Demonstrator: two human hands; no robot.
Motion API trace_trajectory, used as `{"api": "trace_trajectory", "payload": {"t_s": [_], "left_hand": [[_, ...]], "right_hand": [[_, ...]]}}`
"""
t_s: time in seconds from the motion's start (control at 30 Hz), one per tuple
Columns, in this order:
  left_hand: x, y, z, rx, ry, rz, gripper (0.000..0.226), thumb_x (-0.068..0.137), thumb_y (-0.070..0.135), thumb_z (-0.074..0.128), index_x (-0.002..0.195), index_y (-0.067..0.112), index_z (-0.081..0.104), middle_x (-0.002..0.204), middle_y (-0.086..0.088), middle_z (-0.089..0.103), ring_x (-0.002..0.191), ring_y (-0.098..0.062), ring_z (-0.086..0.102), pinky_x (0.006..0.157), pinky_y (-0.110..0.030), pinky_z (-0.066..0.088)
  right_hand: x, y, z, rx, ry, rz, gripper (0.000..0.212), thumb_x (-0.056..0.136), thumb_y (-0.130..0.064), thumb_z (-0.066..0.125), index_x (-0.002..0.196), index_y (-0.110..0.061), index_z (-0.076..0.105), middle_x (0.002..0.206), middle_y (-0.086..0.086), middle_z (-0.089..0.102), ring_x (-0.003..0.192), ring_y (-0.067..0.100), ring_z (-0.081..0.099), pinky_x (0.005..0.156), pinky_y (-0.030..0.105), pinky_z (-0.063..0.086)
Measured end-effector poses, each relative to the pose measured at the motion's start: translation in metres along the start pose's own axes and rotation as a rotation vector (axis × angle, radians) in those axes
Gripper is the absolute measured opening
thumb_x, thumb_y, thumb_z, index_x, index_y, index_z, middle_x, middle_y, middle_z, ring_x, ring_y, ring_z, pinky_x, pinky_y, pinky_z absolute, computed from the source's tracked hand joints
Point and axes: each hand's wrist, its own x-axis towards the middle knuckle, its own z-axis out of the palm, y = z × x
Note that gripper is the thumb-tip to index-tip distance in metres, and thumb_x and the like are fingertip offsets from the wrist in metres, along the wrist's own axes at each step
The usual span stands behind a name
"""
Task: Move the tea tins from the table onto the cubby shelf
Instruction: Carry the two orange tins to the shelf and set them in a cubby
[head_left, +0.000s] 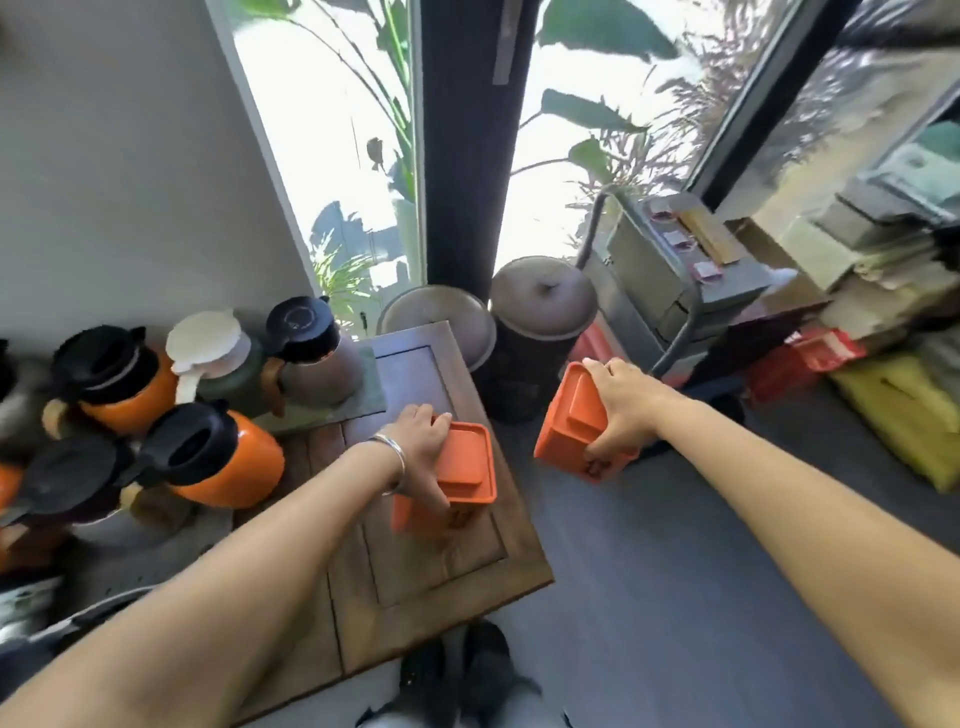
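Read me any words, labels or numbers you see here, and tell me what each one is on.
Nothing can be read.
Dark mark on the side of the tin in the left hand: too blurred.
Dark mark on the tin in the right hand: partly hidden by fingers, blurred.
Small red-edged labels on the grey box: too small.

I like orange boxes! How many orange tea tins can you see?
2. One tea tin stands on the wooden table under the left hand; the other tin is held by the right hand beyond the table's edge.
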Motion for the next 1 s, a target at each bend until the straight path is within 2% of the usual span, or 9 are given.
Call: {"api": "trace_trajectory", "payload": {"t_s": [0.17, 0.43, 0.57, 0.67, 0.83, 0.93, 1.0], "left_hand": [[0.037, 0.052, -0.072, 0.211, -0.011, 0.203, 0.108, 0.045, 0.067, 0.074, 0.133, 0.02, 0.037, 0.122, -0.004, 0.044, 0.112, -0.024, 0.041, 0.091, -0.038, 0.046], [0.048, 0.194, -0.19, 0.386, 0.127, 0.53, 0.105, 0.042, 0.072, 0.071, 0.129, 0.02, 0.043, 0.118, -0.005, 0.051, 0.109, -0.025, 0.049, 0.093, -0.041, 0.047], [0.038, 0.275, -0.255, 0.345, 0.116, 0.679, 0.092, 0.042, 0.069, 0.073, 0.116, 0.017, 0.055, 0.104, -0.003, 0.063, 0.092, -0.022, 0.06, 0.083, -0.039, 0.054], [0.027, 0.334, -0.297, 0.31, 0.131, 0.765, 0.093, 0.034, 0.067, 0.072, 0.112, 0.018, 0.056, 0.102, -0.002, 0.065, 0.09, -0.022, 0.062, 0.081, -0.039, 0.055], [0.008, 0.439, -0.351, 0.369, 0.195, 0.863, 0.093, 0.033, 0.069, 0.069, 0.112, 0.025, 0.05, 0.104, 0.003, 0.059, 0.092, -0.02, 0.058, 0.083, -0.038, 0.053], [-0.004, 0.505, -0.37, 0.366, 0.225, 0.921, 0.091, 0.031, 0.073, 0.066, 0.108, 0.027, 0.051, 0.096, 0.007, 0.06, 0.087, -0.014, 0.059, 0.075, -0.031, 0.052], [-0.011, 0.545, -0.379, 0.327, 0.244, 0.945, 0.089, 0.031, 0.073, 0.066, 0.106, 0.027, 0.051, 0.095, 0.009, 0.06, 0.086, -0.013, 0.059, 0.076, -0.031, 0.053]], "right_hand": [[-0.09, 0.051, -0.006, 0.076, 0.033, 0.219, 0.142, 0.029, -0.075, 0.069, 0.147, -0.021, 0.011, 0.131, 0.01, 0.04, 0.125, 0.031, 0.041, 0.103, 0.044, 0.042], [-0.245, 0.117, -0.049, 0.183, 0.106, 0.592, 0.142, 0.031, -0.075, 0.074, 0.148, -0.018, 0.016, 0.127, 0.005, 0.042, 0.123, 0.025, 0.044, 0.101, 0.036, 0.043], [-0.327, 0.145, -0.077, 0.264, 0.21, 0.731, 0.137, 0.03, -0.075, 0.076, 0.145, -0.022, 0.023, 0.114, -0.003, 0.044, 0.112, 0.019, 0.05, 0.091, 0.03, 0.047], [-0.387, 0.166, -0.097, 0.292, 0.289, 0.818, 0.123, 0.031, -0.073, 0.078, 0.136, -0.024, 0.036, 0.109, -0.007, 0.048, 0.101, 0.016, 0.054, 0.085, 0.032, 0.052], [-0.483, 0.204, -0.117, 0.326, 0.344, 0.951, 0.116, 0.033, -0.071, 0.076, 0.134, -0.028, 0.037, 0.121, -0.005, 0.051, 0.106, 0.016, 0.055, 0.089, 0.034, 0.052], [-0.533, 0.229, -0.118, 0.362, 0.372, 1.011, 0.106, 0.044, -0.064, 0.079, 0.134, -0.029, 0.037, 0.121, -0.006, 0.051, 0.104, 0.015, 0.055, 0.085, 0.032, 0.053], [-0.56, 0.247, -0.12, 0.372, 0.37, 1.031, 0.102, 0.05, -0.061, 0.08, 0.136, -0.029, 0.035, 0.123, -0.006, 0.051, 0.105, 0.016, 0.055, 0.085, 0.033, 0.054]]}}
